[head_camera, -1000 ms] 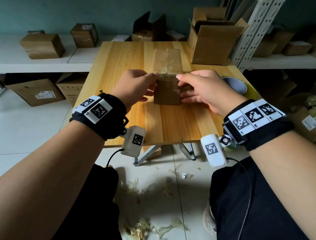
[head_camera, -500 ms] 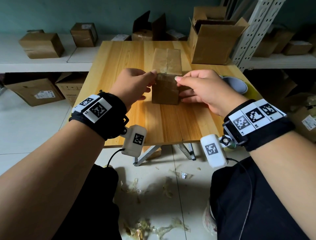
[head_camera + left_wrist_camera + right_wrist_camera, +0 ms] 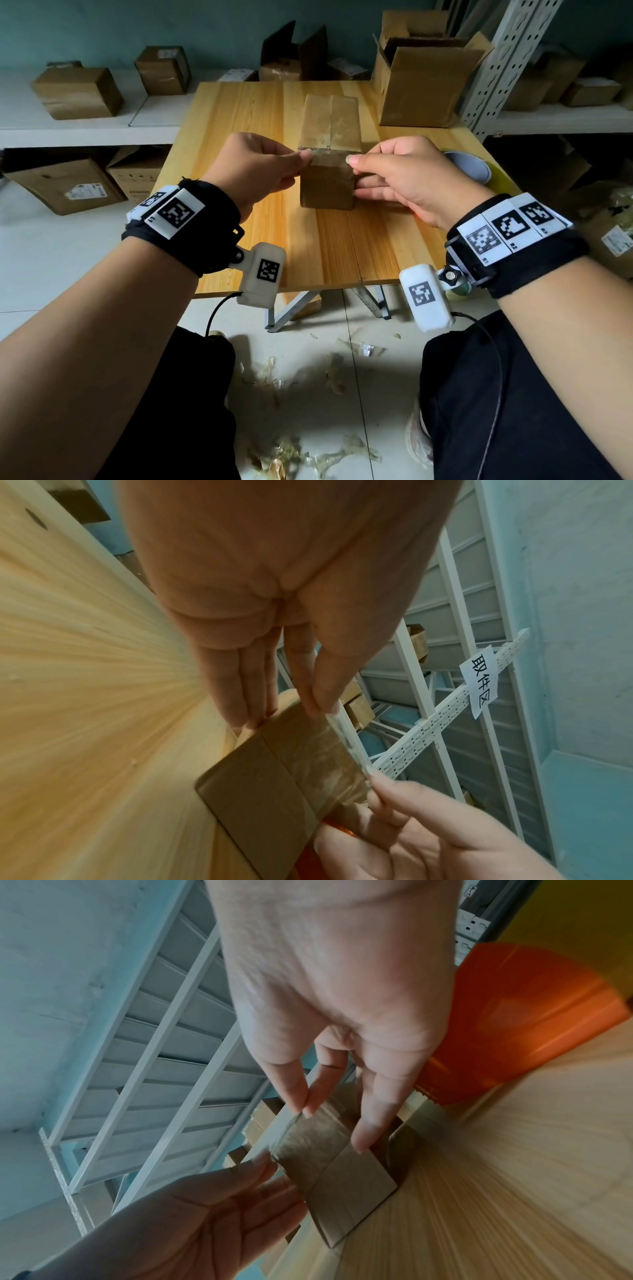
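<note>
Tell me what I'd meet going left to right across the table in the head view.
Left hand, cardboard box, right hand, roll of tape. The tape strip both hands pinch overlaps the box, so it's left out.

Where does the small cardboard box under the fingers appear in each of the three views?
Head: the small cardboard box sits at picture centre on the wooden table.
Left wrist: the box, lower centre.
Right wrist: the box, just below centre.
Shared landmark: the clear tape strip at its top edge.
</note>
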Demonstrator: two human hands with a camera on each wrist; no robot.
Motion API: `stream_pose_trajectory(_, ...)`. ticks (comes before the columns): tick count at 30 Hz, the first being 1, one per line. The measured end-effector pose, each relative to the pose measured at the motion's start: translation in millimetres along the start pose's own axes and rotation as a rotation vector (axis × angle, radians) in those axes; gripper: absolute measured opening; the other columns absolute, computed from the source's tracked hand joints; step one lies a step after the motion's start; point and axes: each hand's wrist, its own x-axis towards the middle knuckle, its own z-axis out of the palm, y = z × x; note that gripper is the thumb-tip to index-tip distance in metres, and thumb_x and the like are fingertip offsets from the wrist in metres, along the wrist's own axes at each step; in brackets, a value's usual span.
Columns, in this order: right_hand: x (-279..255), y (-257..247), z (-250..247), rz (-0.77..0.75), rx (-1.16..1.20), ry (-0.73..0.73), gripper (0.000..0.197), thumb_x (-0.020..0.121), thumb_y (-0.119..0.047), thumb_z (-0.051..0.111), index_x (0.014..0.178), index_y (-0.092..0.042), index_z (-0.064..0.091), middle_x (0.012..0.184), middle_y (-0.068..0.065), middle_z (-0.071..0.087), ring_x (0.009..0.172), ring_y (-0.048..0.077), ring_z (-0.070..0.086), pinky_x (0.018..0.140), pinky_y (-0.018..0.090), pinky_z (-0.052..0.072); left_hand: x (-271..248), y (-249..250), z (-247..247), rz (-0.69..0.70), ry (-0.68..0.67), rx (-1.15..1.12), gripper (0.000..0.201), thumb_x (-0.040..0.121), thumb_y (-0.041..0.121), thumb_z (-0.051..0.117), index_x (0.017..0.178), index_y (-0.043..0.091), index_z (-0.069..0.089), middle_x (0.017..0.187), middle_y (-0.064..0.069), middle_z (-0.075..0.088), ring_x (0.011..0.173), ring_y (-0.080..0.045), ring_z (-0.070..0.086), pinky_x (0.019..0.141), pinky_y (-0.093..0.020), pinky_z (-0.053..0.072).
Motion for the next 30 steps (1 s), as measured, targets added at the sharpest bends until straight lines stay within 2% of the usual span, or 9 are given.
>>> stream_pose_trajectory(7, 3, 6, 0, -0.026, 0.002, -0.01, 0.031, 0.095, -0.015, 0.079, 0.108, 0.011, 0.068, 0.095, 0.015, 0.076, 0.087, 0.019, 0.079, 0.087, 0.036, 0.065, 3, -4, -5, 0.001, -0.025, 0.001, 0.032, 0.08, 0.025, 0.089, 0.097, 0.0, 0.078, 0.096, -0.009, 0.081, 0.095, -0.021, 0.079, 0.087, -0.033, 0.064)
stream_pose_trajectory(10, 5, 10, 2, -0.019, -0.006, -0.003, 0.037, 0.094, -0.016, 0.08, 0.108, 0.015, 0.066, 0.098, 0.021, 0.074, 0.096, 0.026, 0.079, 0.084, 0.033, 0.065, 5, -6, -6, -0.008, -0.029, 0.008, 0.032, 0.081, 0.023, 0.088, 0.1, -0.001, 0.078, 0.098, -0.01, 0.08, 0.095, -0.022, 0.079, 0.085, -0.033, 0.065)
stream_pose_trajectory(13, 6, 12, 4, -0.019, -0.034, -0.008, 0.028, 0.094, -0.013, 0.079, 0.101, 0.012, 0.068, 0.11, 0.023, 0.075, 0.1, 0.027, 0.078, 0.083, 0.03, 0.065, 6, -8, -5, -0.046, -0.05, -0.031, 0.032, 0.082, 0.015, 0.087, 0.102, -0.006, 0.075, 0.102, -0.015, 0.079, 0.095, -0.023, 0.079, 0.086, -0.033, 0.065)
stream_pose_trajectory(16, 6, 12, 3, -0.021, -0.062, -0.002, 0.034, 0.094, -0.01, 0.079, 0.105, 0.019, 0.066, 0.101, 0.016, 0.075, 0.1, 0.027, 0.078, 0.08, 0.026, 0.064, 6, -11, -4, -0.093, -0.069, -0.077, 0.022, 0.083, 0.009, 0.085, 0.097, -0.005, 0.075, 0.104, -0.018, 0.079, 0.095, -0.023, 0.079, 0.086, -0.032, 0.064)
stream_pose_trajectory(18, 7, 14, 3, -0.027, -0.074, 0.005, 0.036, 0.094, -0.009, 0.079, 0.108, 0.021, 0.066, 0.099, 0.018, 0.074, 0.098, 0.025, 0.078, 0.077, 0.023, 0.063, 7, -14, -3, -0.1, -0.072, -0.079, 0.021, 0.084, 0.008, 0.085, 0.096, -0.005, 0.075, 0.103, -0.018, 0.079, 0.094, -0.024, 0.079, 0.086, -0.032, 0.064)
stream_pose_trajectory(21, 8, 14, 3, -0.032, -0.084, 0.009, 0.035, 0.094, -0.009, 0.079, 0.108, 0.02, 0.066, 0.105, 0.023, 0.074, 0.095, 0.021, 0.079, 0.076, 0.021, 0.062, 9, -16, -4, -0.093, -0.067, -0.088, 0.021, 0.083, 0.007, 0.085, 0.096, -0.006, 0.074, 0.104, -0.019, 0.078, 0.096, -0.025, 0.079, 0.088, -0.034, 0.064)
stream_pose_trajectory(25, 11, 16, 4, -0.027, -0.087, 0.014, 0.032, 0.094, -0.008, 0.078, 0.105, 0.02, 0.067, 0.099, 0.017, 0.073, 0.091, 0.017, 0.079, 0.078, 0.023, 0.063, 12, -18, -4, -0.068, -0.046, -0.041, 0.029, 0.082, 0.009, 0.086, 0.102, -0.009, 0.075, 0.102, -0.018, 0.079, 0.094, -0.024, 0.079, 0.089, -0.035, 0.064)
stream_pose_trajectory(28, 13, 19, 9, -0.022, -0.081, 0.041, 0.02, 0.093, -0.006, 0.079, 0.091, 0.01, 0.067, 0.103, 0.02, 0.073, 0.086, 0.015, 0.076, 0.079, 0.027, 0.064, 13, -19, -4, -0.017, -0.03, 0.06, 0.027, 0.082, 0.016, 0.088, 0.099, -0.003, 0.078, 0.095, -0.013, 0.081, 0.088, -0.021, 0.08, 0.089, -0.039, 0.064)
stream_pose_trajectory(30, 14, 22, 11, -0.032, -0.081, 0.057, 0.021, 0.093, -0.006, 0.079, 0.081, 0.002, 0.065, 0.109, 0.023, 0.073, 0.085, 0.015, 0.075, 0.078, 0.028, 0.064, 13, -19, -3, 0.006, -0.006, 0.101, 0.026, 0.084, 0.018, 0.088, 0.099, -0.001, 0.079, 0.094, -0.012, 0.081, 0.084, -0.018, 0.08, 0.083, -0.033, 0.065)
